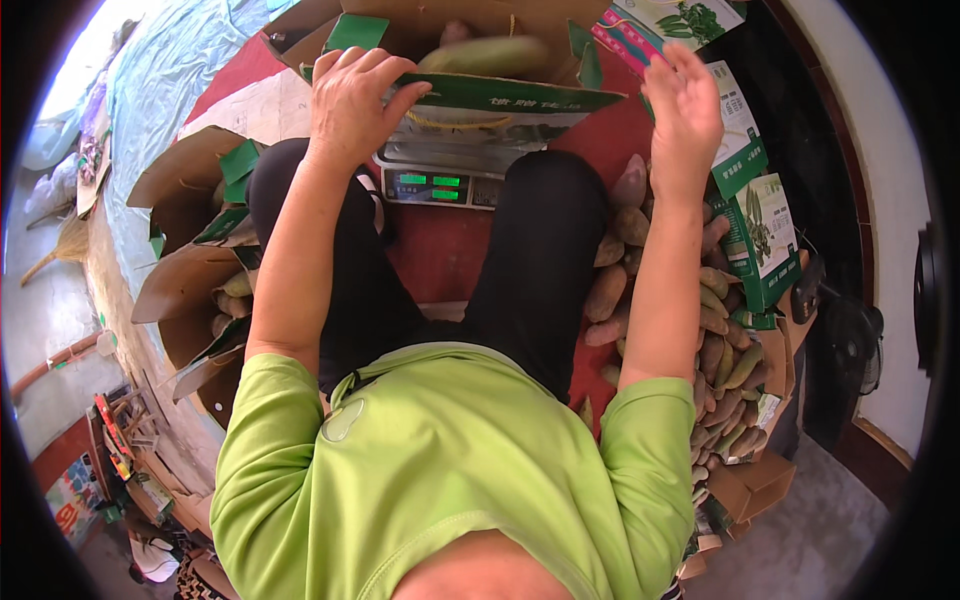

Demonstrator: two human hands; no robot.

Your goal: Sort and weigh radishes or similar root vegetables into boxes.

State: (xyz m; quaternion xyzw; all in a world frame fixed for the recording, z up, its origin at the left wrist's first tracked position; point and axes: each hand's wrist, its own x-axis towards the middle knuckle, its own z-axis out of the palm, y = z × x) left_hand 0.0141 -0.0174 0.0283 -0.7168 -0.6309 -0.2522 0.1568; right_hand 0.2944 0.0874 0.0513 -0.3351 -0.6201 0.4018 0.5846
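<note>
Box [470,97] has left hand [350,105] gripping its rim, right hand [684,108] apart.

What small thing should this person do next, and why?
Perhaps lower the right hand to the produce pile and pick one piece: that hand looks empty, while the left hand holds the open carton, where bare cardboard shows inside.

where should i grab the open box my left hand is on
To steady it, I'd pinch the box by its near edge from above, where the left hand rests: the edge is thin and exposed. For lifting, the yellow cord on the near face may suit, coming from the near side; it looks like a sagging handle, though its ends are unclear.
</note>
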